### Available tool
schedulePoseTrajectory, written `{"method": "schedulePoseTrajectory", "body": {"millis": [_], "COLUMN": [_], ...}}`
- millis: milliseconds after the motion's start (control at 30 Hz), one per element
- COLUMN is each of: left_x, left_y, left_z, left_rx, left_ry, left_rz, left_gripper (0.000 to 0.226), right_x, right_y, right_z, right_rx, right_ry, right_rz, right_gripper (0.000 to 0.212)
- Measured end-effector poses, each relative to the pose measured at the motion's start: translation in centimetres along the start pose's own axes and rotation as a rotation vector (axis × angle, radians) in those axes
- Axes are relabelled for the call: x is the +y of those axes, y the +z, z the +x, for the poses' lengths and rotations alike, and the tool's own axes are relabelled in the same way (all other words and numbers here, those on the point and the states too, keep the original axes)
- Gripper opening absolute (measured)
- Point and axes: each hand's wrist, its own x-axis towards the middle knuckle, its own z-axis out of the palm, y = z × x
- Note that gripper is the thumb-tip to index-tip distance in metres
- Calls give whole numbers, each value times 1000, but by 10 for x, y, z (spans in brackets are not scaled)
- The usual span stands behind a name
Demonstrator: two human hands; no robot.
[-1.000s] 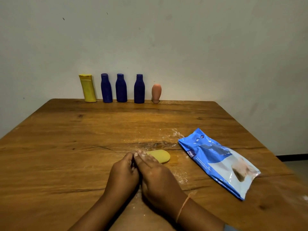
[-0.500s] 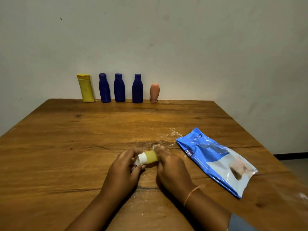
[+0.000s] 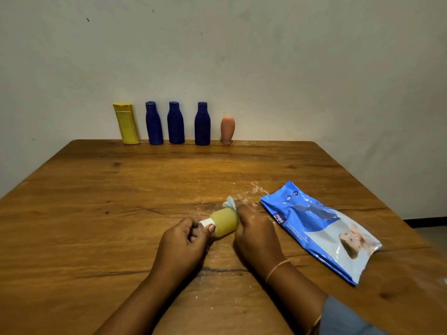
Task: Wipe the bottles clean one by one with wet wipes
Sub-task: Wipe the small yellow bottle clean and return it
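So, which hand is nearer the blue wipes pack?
Right. The right hand lies just left of the blue wipes pack; the left hand is farther left, beyond the small yellow bottle.

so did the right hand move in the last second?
Yes. The right hand, holding a wet wipe at the small yellow bottle, has shifted rightward, closing most of its gap to the blue wipes pack.
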Motion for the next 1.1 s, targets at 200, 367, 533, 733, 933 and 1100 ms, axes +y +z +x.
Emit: {"method": "schedulePoseTrajectory", "body": {"millis": [200, 367, 533, 733, 933, 1100], "left_x": [1, 2, 3, 9, 7, 7], "left_y": [-1, -2, 0, -5, -2, -1], "left_z": [3, 3, 1, -4, -3, -2], "left_rx": [6, -5, 31, -84, -10, 19], "left_ry": [-50, -100, -67, -35, -27, -39], "left_rz": [-14, -92, -98, -59, -31, -67], "left_gripper": [28, 31, 10, 27, 18, 14], "right_x": [-28, -25, 2, 0, -47, -29], "right_y": [10, 8, -4, -7, -1, 1], "right_z": [-8, -18, -7, -7, -25, -27], "right_rx": [-88, -79, -155, -108, -116, -104], "right_ry": [-81, -218, -40, 93, -45, -163], "right_rz": [-30, -103, -146, -114, 97, -11], "right_gripper": [55, 52, 58, 49, 58, 49]}}
